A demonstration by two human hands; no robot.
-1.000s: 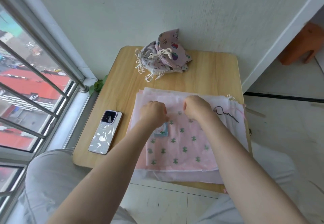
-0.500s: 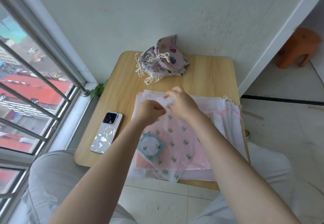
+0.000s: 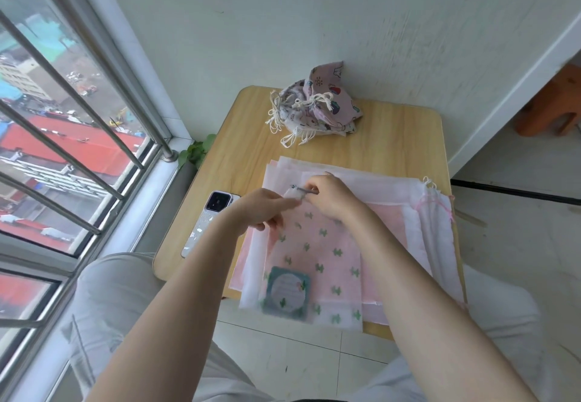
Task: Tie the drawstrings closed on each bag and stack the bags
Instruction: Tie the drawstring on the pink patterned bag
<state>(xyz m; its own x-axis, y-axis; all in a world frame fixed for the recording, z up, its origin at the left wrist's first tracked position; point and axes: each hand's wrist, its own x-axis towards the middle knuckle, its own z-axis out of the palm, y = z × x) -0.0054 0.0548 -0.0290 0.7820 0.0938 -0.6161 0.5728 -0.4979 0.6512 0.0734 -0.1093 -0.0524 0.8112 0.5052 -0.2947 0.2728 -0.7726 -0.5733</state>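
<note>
Since the earlier frame, both hands had drawn together over the cactus-print bag's [image 3: 317, 260] mouth. From the head view, the left hand [image 3: 262, 208] pinched the gathered top while the right hand [image 3: 330, 199] gripped the thin drawstring [image 3: 303, 190], probably to cinch it shut. That bag lay on the flat bag pile [image 3: 418, 213]; tied bags [image 3: 317, 104] sat stacked at the table's [image 3: 393, 137] far edge.

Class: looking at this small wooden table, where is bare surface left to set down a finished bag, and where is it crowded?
Bare wood on the light wooden table lies right of the tied patterned bags, above the flat pink-and-white bag stack; also between bags and grey phone. The near half is crowded.
</note>
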